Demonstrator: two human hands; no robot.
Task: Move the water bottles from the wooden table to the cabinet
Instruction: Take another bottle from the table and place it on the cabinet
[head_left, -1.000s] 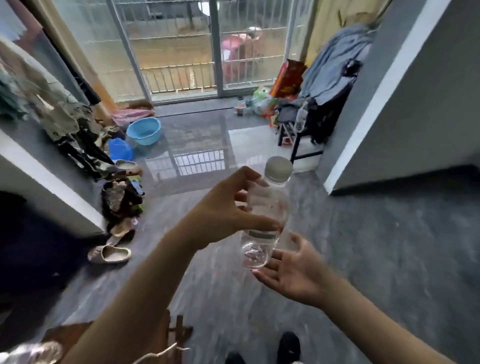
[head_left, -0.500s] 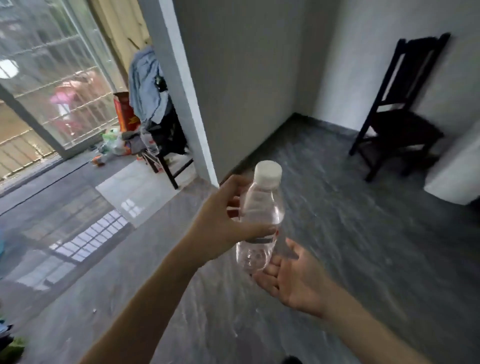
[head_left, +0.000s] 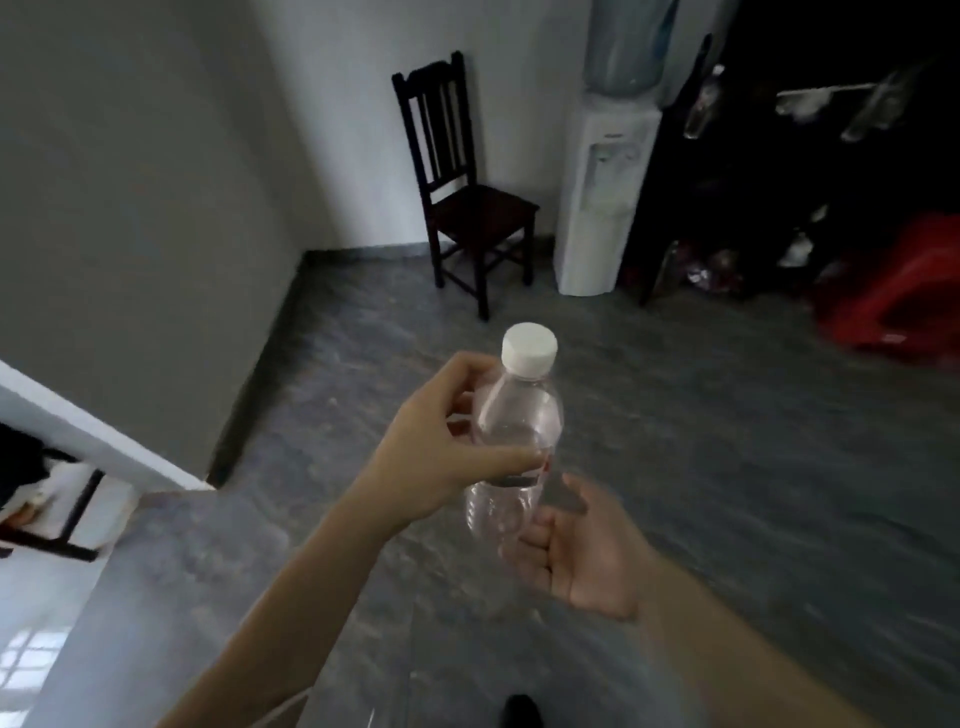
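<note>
My left hand (head_left: 436, 457) grips a clear plastic water bottle (head_left: 519, 426) with a white cap around its middle and holds it upright in front of me. Just under and to the right of the bottle's base is my right hand (head_left: 582, 551), palm up with its fingers loosely curled; it cups the base without gripping it. The dark cabinet (head_left: 857, 171) stands open at the upper right, a few steps ahead. Clear bottles (head_left: 698, 111) show dimly on its shelves.
A dark wooden chair (head_left: 467, 208) stands against the far wall, with a white water dispenser (head_left: 597, 208) to its right, beside the cabinet. A red object (head_left: 904, 291) lies on the floor at the right. A white wall corner (head_left: 104, 436) juts in at the left. Grey floor stretches ahead.
The view has swung right, away from the balcony door; the chair, dispenser and cabinet are now ahead. My left hand still holds the bottle, and my right fingers have curled closer to its base.
</note>
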